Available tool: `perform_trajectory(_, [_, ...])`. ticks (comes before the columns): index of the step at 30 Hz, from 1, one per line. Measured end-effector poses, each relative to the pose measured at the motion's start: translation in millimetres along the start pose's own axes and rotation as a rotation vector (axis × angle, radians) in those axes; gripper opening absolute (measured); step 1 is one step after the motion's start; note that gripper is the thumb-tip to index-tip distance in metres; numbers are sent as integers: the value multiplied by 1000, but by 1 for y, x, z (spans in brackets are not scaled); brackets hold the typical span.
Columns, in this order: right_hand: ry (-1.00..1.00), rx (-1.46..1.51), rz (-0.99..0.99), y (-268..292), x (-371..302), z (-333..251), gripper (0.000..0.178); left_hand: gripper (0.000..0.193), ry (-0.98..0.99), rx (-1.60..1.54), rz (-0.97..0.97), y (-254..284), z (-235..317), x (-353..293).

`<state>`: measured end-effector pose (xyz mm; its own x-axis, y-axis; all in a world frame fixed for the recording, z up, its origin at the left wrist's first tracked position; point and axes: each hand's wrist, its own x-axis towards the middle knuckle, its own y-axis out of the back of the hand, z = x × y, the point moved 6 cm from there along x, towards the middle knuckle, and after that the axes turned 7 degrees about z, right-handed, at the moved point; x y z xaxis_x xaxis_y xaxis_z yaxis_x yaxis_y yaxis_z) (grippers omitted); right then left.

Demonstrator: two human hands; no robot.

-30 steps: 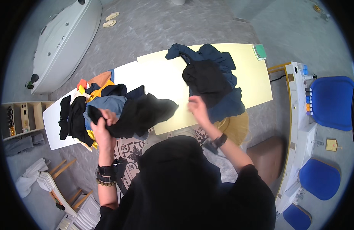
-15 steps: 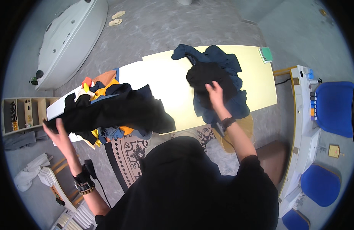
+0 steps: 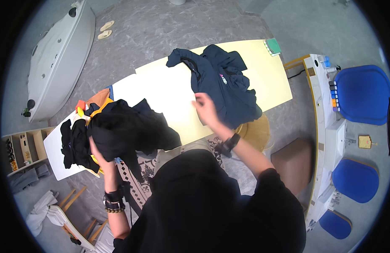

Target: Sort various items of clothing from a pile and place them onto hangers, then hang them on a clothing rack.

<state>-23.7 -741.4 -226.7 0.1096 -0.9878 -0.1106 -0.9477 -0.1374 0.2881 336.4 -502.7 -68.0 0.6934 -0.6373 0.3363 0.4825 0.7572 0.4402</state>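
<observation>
My left hand (image 3: 101, 157) grips the edge of a black garment (image 3: 123, 130), bunched up over the left part of the table. Its fingers are partly hidden behind the cloth. My right hand (image 3: 207, 110) is just at the left edge of a navy garment (image 3: 226, 90), fingers loosely bent and apart, with nothing visible in them. The navy garment lies spread on the pale yellow table (image 3: 266, 84), a small print on its front. Beneath and beside the black cloth is a mixed clothes pile, including an orange-brown piece (image 3: 98, 98) and another black garment (image 3: 79, 143).
A green-topped box (image 3: 272, 46) stands at the table's far right corner. Beyond the right end are a white counter (image 3: 323, 130) and blue chairs (image 3: 363, 95). A round tan stool (image 3: 256, 133) is close by my right forearm. A white bathtub (image 3: 60, 55) stands far left.
The black cloth that lay on the navy garment is gone from there, uncovering its print. My right hand has moved left; my left hand has moved right, and the black garment is now bunched.
</observation>
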Motion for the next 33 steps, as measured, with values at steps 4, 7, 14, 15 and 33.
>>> perform_trajectory(4, [-353,-693,150,71,19,82,66,68,307,110,25,39,-35,16])
perform_trajectory(7, [-251,-799,-3,70,20,101,39,76,426,165,-71,45,-70,-9])
perform_trajectory(14, [51,152,-413,-21,-35,-50,17,44,702,-242,-430,-59,-2,-51])
perform_trajectory(15, [252,138,-466,-31,-59,-97,17,47,797,-338,-479,-78,11,-62])
perform_trajectory(33, [-206,-696,326,109,27,125,55,28,700,-556,-271,-72,-44,-66])
